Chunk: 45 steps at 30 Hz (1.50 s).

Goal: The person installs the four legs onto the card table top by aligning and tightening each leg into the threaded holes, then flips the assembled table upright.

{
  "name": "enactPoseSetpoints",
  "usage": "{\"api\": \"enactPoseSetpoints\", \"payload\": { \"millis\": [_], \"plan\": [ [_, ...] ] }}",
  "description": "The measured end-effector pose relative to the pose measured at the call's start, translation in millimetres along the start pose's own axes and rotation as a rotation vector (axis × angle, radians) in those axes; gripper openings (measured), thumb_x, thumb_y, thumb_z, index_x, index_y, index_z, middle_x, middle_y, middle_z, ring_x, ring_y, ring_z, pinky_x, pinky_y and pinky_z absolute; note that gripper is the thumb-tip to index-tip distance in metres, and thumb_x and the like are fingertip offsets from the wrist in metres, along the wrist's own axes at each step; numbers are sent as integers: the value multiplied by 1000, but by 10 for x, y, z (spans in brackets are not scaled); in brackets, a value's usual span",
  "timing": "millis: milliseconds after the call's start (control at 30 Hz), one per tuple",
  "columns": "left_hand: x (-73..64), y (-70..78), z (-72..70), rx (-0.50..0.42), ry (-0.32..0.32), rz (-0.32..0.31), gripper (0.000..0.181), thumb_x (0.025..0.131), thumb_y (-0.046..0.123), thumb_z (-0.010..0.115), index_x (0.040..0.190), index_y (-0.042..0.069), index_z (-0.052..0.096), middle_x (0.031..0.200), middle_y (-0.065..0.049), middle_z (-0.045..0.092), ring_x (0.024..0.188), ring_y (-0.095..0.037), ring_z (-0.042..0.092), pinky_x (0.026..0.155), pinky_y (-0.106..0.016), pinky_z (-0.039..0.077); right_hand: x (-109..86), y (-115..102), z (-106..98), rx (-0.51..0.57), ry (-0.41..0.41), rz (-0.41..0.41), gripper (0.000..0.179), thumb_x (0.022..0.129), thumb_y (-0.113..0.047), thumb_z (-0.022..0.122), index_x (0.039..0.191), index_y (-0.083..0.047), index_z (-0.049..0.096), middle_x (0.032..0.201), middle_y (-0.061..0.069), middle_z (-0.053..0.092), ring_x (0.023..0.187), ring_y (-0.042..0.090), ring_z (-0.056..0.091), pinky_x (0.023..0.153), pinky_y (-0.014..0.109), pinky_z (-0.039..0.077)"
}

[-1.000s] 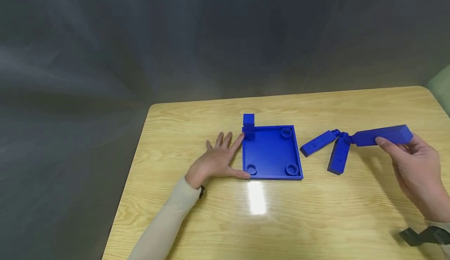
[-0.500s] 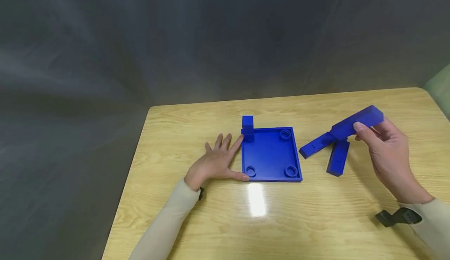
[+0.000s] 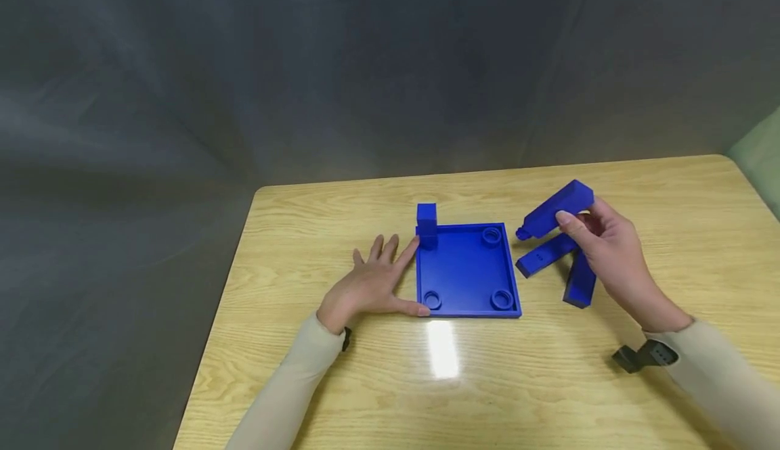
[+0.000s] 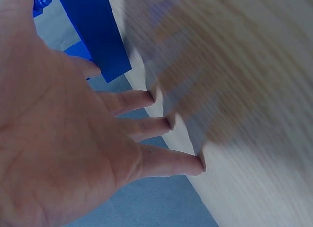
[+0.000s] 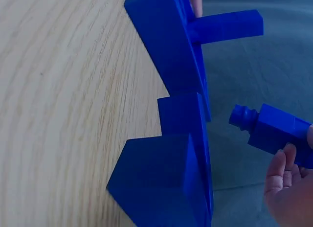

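A square blue tray-like base (image 3: 466, 271) lies on the table with round sockets in three corners. At its far left corner a blue post (image 3: 427, 221) stands upright. My left hand (image 3: 368, 284) rests along the base's left side, fingers spread, thumb and index finger touching its edge. In my right hand (image 3: 609, 243) a blue block-shaped leg (image 3: 557, 210) is pinched between thumb and fingers, held above the table. The right wrist view shows its threaded-looking peg end (image 5: 243, 117) pointing away from the hand. Beneath lie two similar legs, a left one (image 3: 545, 255) and a right one (image 3: 580, 282).
The wooden table (image 3: 518, 382) has a far edge backed by a dark curtain (image 3: 390, 71). Something pale green (image 3: 762, 159) shows past the far right corner. Both wrists wear dark straps.
My right hand has carried the leg leftward from the right side, over the two lying legs toward the base. The left hand stays in place on the base.
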State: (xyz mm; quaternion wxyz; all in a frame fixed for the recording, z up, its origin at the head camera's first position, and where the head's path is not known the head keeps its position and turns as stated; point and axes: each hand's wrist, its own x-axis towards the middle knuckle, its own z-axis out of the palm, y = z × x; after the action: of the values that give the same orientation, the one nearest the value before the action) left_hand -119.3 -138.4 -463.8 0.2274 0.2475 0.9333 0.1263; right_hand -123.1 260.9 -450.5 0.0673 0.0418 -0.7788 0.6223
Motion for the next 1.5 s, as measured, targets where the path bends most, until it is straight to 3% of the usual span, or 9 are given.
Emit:
{"api": "enactPoseSetpoints", "payload": {
  "millis": [100, 167, 333, 833, 1067, 1500],
  "plan": [
    [-4, -3, 2, -2, 1, -2, 132, 86, 83, 73, 176, 31, -8, 180, -25, 2, 162, -54, -3, 113, -89, 8, 26, 7, 74, -138, -33, -40, 22, 112, -18, 67, 131, -8, 68, 100, -2, 70, 87, 13, 63, 73, 14, 48],
    [-14, -9, 7, -4, 2, -5, 132, 86, 84, 73, 176, 31, -8, 180, -24, 3, 162, -54, -3, 112, -89, 9, 40, 17, 126, -168, -58, -61, 20, 111, -16, 67, 127, -4, 66, 97, 1, 65, 82, 15, 58, 69, 18, 44],
    [-30, -13, 4, -1, 1, -7, 132, 86, 83, 73, 177, 31, -7, 180, -24, 4, 162, -54, -2, 112, -89, 10, 76, -2, 223, -175, -98, -57, 19, 111, -15, 68, 123, 0, 64, 96, 10, 56, 82, 17, 52, 68, 23, 42],
    [9, -7, -32, -3, 16, 16, 132, 87, 81, 74, 177, 28, -7, 179, -25, 5, 162, -56, 0, 111, -90, 11, 263, -14, 334, -173, -215, -95, 29, 110, -13, 70, 136, -1, 66, 106, 12, 68, 89, 14, 69, 77, 16, 52],
    [1, -8, -25, -19, 19, 19, 131, 88, 79, 75, 177, 28, -6, 179, -26, 5, 162, -56, -1, 111, -91, 10, 283, 5, 383, -183, -250, -119, 31, 109, -10, 69, 138, -1, 64, 105, 12, 64, 88, 15, 64, 73, 19, 48],
    [8, -5, -24, -14, 6, 5, 130, 88, 80, 74, 177, 28, -6, 179, -26, 4, 162, -55, -2, 112, -89, 9, 354, -10, 392, -187, -297, -125, 27, 109, -10, 70, 133, 1, 65, 108, 14, 65, 92, 19, 70, 75, 18, 52]
  ]
}}
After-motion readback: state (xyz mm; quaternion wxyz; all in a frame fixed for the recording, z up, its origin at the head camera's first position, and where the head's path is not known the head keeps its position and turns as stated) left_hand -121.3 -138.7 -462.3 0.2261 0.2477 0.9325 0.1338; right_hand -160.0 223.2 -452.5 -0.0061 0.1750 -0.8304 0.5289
